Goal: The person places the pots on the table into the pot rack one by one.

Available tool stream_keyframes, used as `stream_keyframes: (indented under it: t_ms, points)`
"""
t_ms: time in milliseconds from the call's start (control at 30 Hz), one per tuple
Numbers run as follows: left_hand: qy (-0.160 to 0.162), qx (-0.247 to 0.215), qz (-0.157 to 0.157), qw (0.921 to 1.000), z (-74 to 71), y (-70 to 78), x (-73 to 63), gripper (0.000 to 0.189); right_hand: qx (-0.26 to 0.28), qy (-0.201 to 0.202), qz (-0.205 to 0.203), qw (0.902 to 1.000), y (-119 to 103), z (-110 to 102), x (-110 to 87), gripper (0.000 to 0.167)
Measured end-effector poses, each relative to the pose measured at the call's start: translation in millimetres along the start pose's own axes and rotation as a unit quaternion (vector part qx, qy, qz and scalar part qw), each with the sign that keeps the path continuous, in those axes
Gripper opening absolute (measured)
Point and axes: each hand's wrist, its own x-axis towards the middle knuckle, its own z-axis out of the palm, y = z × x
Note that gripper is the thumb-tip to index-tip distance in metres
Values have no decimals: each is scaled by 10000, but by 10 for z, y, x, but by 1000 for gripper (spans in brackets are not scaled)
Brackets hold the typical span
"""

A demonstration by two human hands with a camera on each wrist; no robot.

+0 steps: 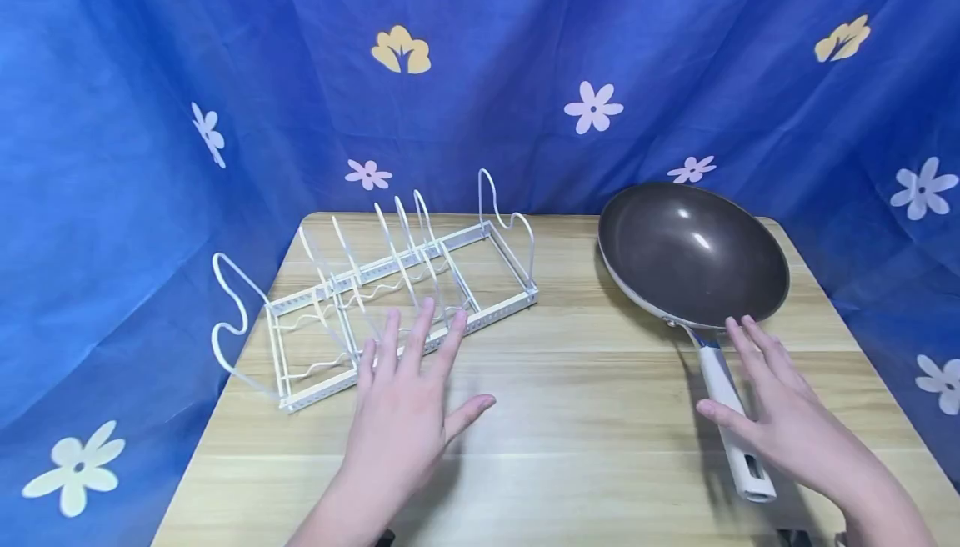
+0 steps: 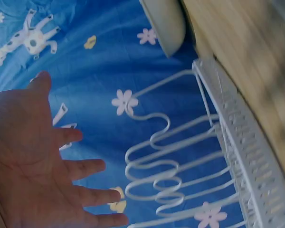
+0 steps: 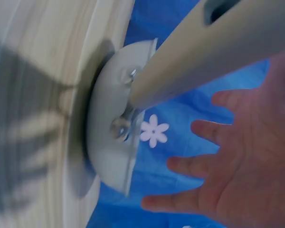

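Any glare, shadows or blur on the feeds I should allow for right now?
Head view: fairly clear, two glare spots inside the frying pan, soft shadows beside the left hand and the pan handle; left wrist view: dim, the perforated rack rail looks bowed, the wooden tabletop soft; right wrist view: dim and soft, finger-like shadows across the tabletop.
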Motion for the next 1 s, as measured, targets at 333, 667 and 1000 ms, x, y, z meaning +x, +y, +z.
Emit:
stream_keyframes:
  t_ms: [333, 667, 1000]
  points:
    - [-30, -1120, 348, 9931, 200, 291, -33, 78, 845, 458, -43, 9954, 323, 47, 136, 106]
    - [-1019, -2174, 565, 9691, 436, 643, 66, 72, 1869, 105, 323, 9818, 531, 142, 203, 83]
    - [-1266, -1938, 1491, 9613, 600, 1091, 183, 69, 2357, 30, 715, 9692, 595, 252, 253, 67]
